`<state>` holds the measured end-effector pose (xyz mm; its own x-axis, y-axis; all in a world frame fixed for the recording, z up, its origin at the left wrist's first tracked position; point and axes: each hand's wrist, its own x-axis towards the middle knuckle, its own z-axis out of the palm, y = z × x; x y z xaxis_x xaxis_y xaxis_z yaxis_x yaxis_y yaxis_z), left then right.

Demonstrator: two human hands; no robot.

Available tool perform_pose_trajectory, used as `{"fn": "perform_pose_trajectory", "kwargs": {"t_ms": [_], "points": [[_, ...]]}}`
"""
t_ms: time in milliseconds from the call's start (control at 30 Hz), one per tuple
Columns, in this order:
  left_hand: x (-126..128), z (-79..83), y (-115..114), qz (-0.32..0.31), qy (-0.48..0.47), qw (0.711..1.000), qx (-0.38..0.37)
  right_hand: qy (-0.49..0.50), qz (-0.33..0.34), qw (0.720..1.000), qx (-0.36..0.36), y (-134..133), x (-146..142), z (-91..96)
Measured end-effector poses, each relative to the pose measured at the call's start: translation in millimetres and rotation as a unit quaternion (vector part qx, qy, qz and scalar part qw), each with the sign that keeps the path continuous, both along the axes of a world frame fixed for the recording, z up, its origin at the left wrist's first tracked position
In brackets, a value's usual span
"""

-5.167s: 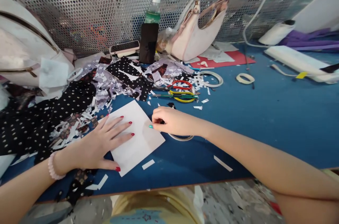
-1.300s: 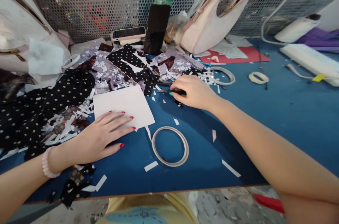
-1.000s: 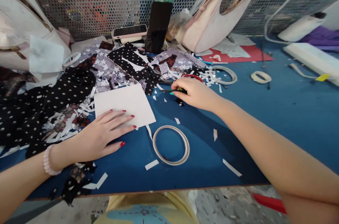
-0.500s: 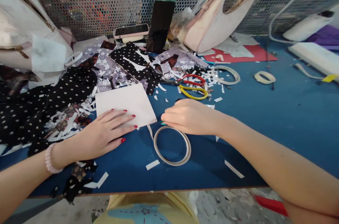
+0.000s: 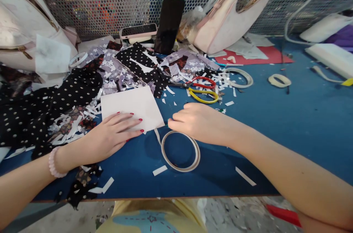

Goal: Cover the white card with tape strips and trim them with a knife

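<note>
A white sheet [image 5: 129, 104] lies flat on the blue table, and my left hand [image 5: 113, 135] rests on its lower left part with the fingers stretched out. Just past the sheet's right corner, my right hand [image 5: 193, 121] has its fingers curled closed; whatever they pinch is hidden. Below it lies a roll of narrow white tape [image 5: 198, 156], its loose end reaching up to the sheet's lower edge. Scissors [image 5: 204, 95] with one red and one yellow handle lie behind my right hand.
Polka-dot fabric [image 5: 79, 88] and paper scraps heap up at left and back. A phone [image 5: 139, 31], a dark-wrapped bottle [image 5: 169, 23] and a pale handbag [image 5: 217, 32] stand against the perforated panel. More tape rolls lie right, including a cream one [image 5: 280, 80].
The view has shifted slightly. My left hand stays on the sheet, its thumb drawn in closer. My right hand remains closed near the sheet's corner, with the green bit at its fingertips now out of sight.
</note>
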<state>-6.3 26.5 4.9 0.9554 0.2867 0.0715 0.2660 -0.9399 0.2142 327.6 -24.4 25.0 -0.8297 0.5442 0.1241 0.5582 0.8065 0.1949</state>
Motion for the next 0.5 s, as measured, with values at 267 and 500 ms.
{"fn": "perform_pose_trajectory", "kwargs": {"t_ms": [267, 500], "points": [[0.2, 0.1, -0.5, 0.002, -0.001, 1.000, 0.001, -0.016, -0.005, 1.000, 0.013, -6.2, -4.2, 9.6], [1.2, 1.3, -1.6, -0.007, -0.006, 1.000, 0.019, -0.017, -0.032, 0.999, -0.034, -3.8, -0.4, 8.3]]}}
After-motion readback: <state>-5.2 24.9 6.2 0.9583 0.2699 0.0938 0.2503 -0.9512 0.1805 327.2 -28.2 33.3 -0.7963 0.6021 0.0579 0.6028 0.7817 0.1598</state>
